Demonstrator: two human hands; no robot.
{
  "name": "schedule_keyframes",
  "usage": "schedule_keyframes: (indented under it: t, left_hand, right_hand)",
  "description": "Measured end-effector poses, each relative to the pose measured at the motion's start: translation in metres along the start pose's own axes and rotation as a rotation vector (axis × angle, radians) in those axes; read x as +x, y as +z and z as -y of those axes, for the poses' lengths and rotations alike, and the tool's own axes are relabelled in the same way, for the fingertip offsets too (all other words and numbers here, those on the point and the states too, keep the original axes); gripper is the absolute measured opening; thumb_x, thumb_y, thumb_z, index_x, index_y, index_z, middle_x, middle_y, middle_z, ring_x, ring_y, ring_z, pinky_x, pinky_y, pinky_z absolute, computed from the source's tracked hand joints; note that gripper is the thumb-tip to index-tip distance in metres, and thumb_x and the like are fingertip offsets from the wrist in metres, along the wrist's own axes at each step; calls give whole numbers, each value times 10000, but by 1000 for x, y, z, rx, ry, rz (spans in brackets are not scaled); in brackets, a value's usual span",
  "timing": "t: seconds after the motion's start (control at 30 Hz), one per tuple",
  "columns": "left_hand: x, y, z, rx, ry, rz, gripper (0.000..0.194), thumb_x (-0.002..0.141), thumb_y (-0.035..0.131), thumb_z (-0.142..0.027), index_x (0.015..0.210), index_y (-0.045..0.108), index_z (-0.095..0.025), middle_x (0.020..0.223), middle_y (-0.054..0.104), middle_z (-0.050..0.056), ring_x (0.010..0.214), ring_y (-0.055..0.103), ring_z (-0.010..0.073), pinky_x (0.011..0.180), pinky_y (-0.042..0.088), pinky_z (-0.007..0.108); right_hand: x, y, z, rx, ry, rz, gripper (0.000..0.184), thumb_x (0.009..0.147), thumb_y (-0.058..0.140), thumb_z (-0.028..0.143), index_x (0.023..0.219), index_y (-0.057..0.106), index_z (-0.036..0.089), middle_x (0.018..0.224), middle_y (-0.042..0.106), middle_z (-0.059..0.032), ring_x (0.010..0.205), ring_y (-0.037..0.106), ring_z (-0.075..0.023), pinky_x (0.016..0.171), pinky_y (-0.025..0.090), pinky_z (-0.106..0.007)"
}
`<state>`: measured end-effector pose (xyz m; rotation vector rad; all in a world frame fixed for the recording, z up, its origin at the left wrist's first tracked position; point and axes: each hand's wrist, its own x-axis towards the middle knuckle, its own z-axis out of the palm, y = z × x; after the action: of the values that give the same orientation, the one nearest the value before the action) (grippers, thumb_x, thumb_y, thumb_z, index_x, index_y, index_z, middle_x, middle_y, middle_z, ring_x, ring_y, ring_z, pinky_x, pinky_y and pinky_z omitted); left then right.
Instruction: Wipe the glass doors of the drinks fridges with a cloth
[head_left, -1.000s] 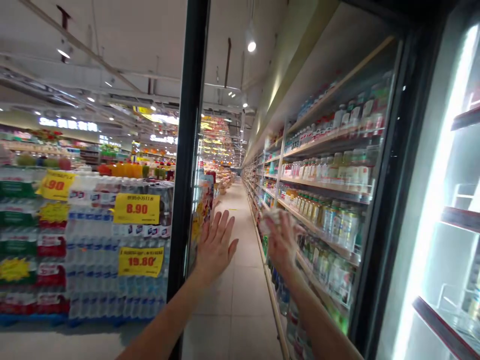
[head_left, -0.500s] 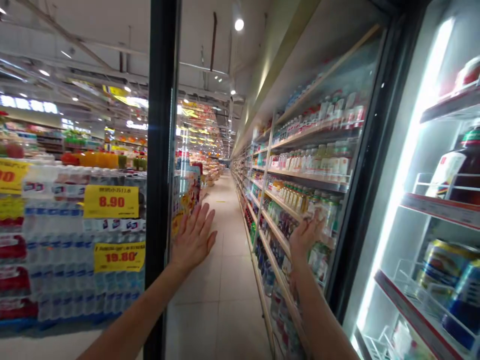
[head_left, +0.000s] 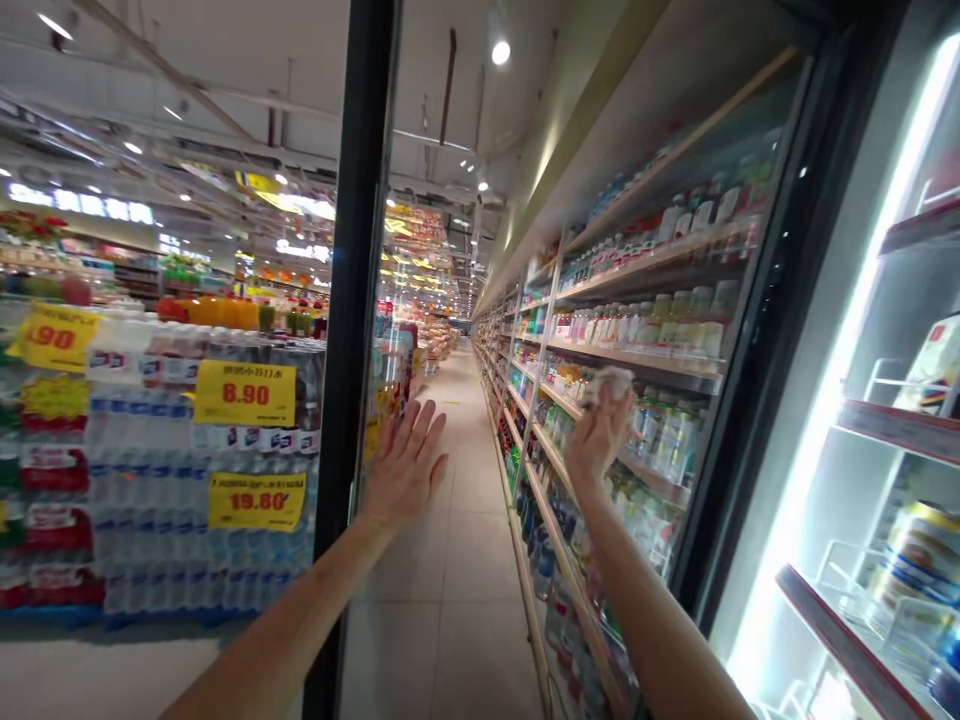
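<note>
I face an open glass cooler door; its dark frame [head_left: 352,300] stands at the left and the aisle shows through the pane. My left hand [head_left: 401,460] lies flat against the glass, fingers spread, holding nothing. My right hand [head_left: 596,440] is raised to the pane further right, closed on a crumpled white cloth [head_left: 611,380] that it presses on the glass. Behind the glass run long shelves of bottled drinks [head_left: 660,330].
The lit cooler interior [head_left: 862,400] is at the far right, with wire racks and cans [head_left: 922,560]. Stacked packs of water bottles with yellow price tags [head_left: 245,393] stand at the left. A tiled aisle floor [head_left: 465,600] runs ahead.
My right hand with the cloth has moved up and slightly left across the glass. My left hand stays flat on the pane. The view has shifted a little to the left.
</note>
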<state>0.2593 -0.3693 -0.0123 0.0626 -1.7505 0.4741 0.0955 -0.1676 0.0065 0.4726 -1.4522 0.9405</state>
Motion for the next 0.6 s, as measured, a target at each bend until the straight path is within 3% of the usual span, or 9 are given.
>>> schedule_keyframes:
  t: [0.13,0.2,0.3,0.33,0.4,0.53,0.57,0.6]
  left_hand:
    - [1,-11,5,-51,20,12,631,829,479,-229,1395,214,-143,1392,377,148,1363,175,231,1084,210,436]
    - [2,-23,15,-79,11,13,608,826,475,-207,1385,240,-158,1400,365,143,1355,210,229,1075,234,437]
    - [4,-40,33,-31,-45,-14,579,821,478,-189,1367,284,-187,1394,383,123,1321,300,219,1077,223,442]
    - [4,-43,37,-6,-55,-17,567,823,474,-185,1361,296,-198,1381,405,111,1303,336,210,1082,210,440]
    - [5,-46,44,22,-53,-5,551,825,466,-180,1354,312,-207,1357,442,93,1272,386,193,1087,197,427]
    - [2,-43,47,12,-47,-1,547,820,458,-173,1349,320,-195,1352,448,89,1272,387,187,1084,212,414]
    - [1,-42,47,7,-43,0,545,821,453,-169,1349,320,-195,1352,448,87,1273,384,186,1083,214,413]
    - [0,-41,46,4,-44,0,542,823,447,-166,1349,320,-196,1351,449,87,1274,383,185,1084,213,414]
  right_hand:
    - [-16,6,42,105,-649,367,534,828,411,146,1326,379,337,1409,382,-24,1358,220,-215,1083,215,-474]
    - [8,10,56,81,-653,358,524,832,411,146,1320,387,335,1398,398,-26,1353,231,-211,1085,202,-478]
    - [67,20,70,1,-238,151,504,853,392,212,1355,354,230,1456,275,-104,1360,186,-286,1052,215,-543]
    - [76,23,74,2,-203,127,510,855,383,216,1362,338,231,1466,252,-97,1365,171,-288,1050,214,-549]
    - [66,22,85,14,-323,188,510,855,379,207,1362,337,247,1462,265,-79,1375,139,-273,1060,202,-540]
    - [-9,11,98,127,-906,374,468,829,416,158,1273,456,303,1383,414,-12,1367,176,-207,1106,149,-454]
    - [-17,11,98,146,-963,385,460,828,415,154,1258,470,310,1376,425,1,1364,187,-192,1112,139,-437]
    - [-16,12,99,140,-924,374,462,828,411,151,1260,468,306,1379,421,-3,1363,188,-192,1111,138,-440]
